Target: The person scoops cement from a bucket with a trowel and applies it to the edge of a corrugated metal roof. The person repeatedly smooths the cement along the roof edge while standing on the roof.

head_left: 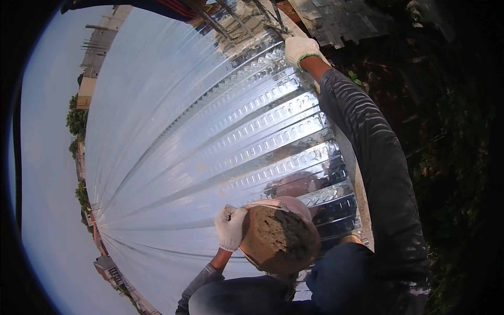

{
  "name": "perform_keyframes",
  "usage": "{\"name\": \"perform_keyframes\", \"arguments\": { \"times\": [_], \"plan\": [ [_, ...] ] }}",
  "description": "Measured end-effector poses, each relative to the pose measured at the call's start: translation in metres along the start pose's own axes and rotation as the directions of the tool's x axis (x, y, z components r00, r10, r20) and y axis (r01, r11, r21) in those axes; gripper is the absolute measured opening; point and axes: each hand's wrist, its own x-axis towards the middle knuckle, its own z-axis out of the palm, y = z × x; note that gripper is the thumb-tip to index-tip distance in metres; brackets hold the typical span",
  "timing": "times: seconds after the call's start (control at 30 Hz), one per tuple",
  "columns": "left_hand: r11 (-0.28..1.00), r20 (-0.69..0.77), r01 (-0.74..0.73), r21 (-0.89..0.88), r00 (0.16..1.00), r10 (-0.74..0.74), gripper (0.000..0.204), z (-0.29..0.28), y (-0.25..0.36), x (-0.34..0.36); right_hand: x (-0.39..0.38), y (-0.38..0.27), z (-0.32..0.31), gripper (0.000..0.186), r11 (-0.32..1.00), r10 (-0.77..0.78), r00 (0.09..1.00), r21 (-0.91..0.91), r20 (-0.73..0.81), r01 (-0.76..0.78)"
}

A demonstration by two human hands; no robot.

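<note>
My left hand (231, 228), in a white knit glove, grips the rim of a round bucket (308, 220). Grey-brown wet mortar (278, 233) fills much of the bucket, which is tilted close in front of my knees. My right arm stretches far forward along the deck's right edge. At its end my right hand (301, 51), gloved in white with a green cuff, is closed at the concrete edge beside upright rebars (231, 21). The back of the glove hides what its fingers hold, if anything. Spread mortar (239, 34) lies just left of that hand.
Shiny ribbed metal decking (210, 142) spreads out to the left. A narrow concrete edge (353, 163) borders it on the right, with a dark drop and plants (354, 79) beyond. Grey roofing sheets (344, 21) lie at the far right. Dark, red-striped clothing (173, 6) shows at the top.
</note>
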Motion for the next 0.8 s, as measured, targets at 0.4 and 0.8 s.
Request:
{"name": "perform_keyframes", "arguments": {
  "times": [0.4,0.8],
  "plan": [
    [0.999,-0.015,-0.038,-0.005,0.999,0.038,0.03,0.006,0.0,0.004,-0.014,0.026,0.004,0.038,0.94,0.155,0.978,0.284,0.14,-0.189],
    [0.997,-0.067,-0.055,0.057,0.996,0.059,0.032,-0.007,-0.024,0.011,-0.188,0.004,-0.039,0.037,0.855,0.131,0.99,0.498,0.06,-0.144]
  ]
}}
